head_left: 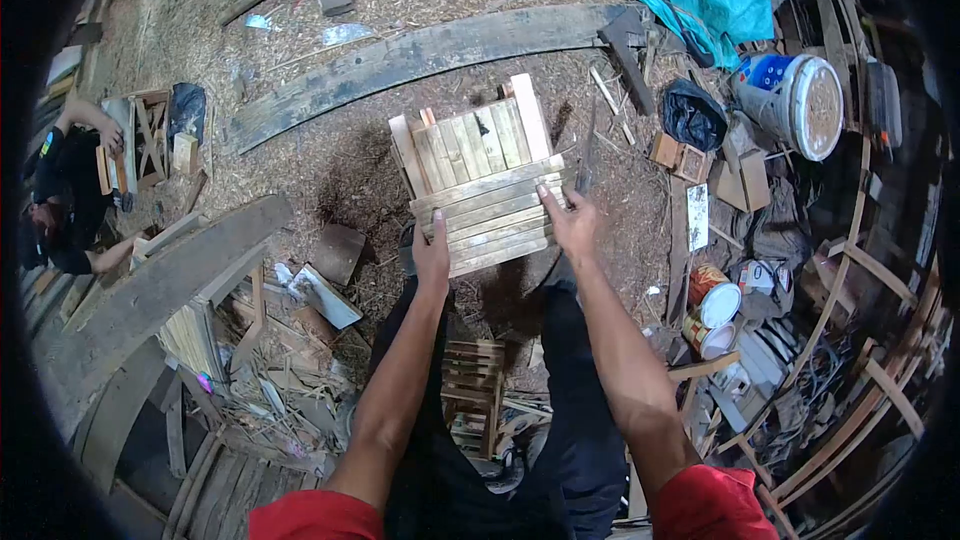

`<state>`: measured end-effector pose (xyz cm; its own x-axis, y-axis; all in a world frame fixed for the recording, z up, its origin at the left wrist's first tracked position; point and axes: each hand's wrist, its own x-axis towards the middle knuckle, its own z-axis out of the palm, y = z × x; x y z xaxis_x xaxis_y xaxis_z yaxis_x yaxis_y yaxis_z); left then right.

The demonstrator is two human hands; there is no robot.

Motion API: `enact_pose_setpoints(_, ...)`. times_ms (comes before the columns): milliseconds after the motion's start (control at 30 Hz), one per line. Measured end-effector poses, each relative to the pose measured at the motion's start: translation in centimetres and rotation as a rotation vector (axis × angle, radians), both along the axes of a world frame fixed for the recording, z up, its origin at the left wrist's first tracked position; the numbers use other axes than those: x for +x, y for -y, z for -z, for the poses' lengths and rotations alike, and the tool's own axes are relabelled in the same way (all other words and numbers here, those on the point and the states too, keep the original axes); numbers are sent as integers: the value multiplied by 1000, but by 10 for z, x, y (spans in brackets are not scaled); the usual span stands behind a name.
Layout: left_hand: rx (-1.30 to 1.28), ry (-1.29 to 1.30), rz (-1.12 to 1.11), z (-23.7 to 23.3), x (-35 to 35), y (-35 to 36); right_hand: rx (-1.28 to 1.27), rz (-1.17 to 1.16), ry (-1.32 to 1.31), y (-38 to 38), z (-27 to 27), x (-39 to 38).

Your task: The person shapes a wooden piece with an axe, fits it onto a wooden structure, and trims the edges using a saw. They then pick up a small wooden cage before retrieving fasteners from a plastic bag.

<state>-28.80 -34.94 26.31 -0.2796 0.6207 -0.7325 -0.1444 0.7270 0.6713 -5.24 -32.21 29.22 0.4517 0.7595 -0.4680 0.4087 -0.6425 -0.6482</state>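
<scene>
A small slatted wooden piece (490,215), shaped like a little chair with a seat of narrow strips and a panel of boards behind, is held out over the ground between my knees. My left hand (432,255) grips its left edge, thumb on top of the slats. On the right edge, my right hand (572,223) holds the same piece, its thumb or a finger resting on the strips. The fingers underneath are hidden. Two pale side posts stick out at the far end of the piece.
Another person (75,190) works at the left near a curved plank (160,290). A long board (430,50) lies ahead. Right are a white bucket (815,108), a teal sheet (710,0), paint cans (712,305) and wood frames. A slatted wooden item (472,385) stands between my legs.
</scene>
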Motion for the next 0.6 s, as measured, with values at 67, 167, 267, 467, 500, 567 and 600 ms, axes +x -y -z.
enact_pose_setpoints(67,31,-131,81,8,-3,-2,108,56,-99,18,30,-7)
enact_pose_setpoints(167,45,-200,240,0,-21,-7,202,133,-185,36,35,-20)
enact_pose_setpoints(267,215,-287,289,12,-19,-30,122,99,-131,35,41,-13)
enact_pose_setpoints(467,358,-689,367,27,-3,-25,419,101,-164,58,92,-19)
enact_pose_setpoints(500,157,-800,447,17,4,-28,402,107,-179,58,90,-18)
enact_pose_setpoints(567,436,-1186,514,26,15,-28,416,141,-80,60,91,-20)
enact_pose_setpoints(600,575,-1382,529,29,21,-32,424,155,-32,55,89,-20)
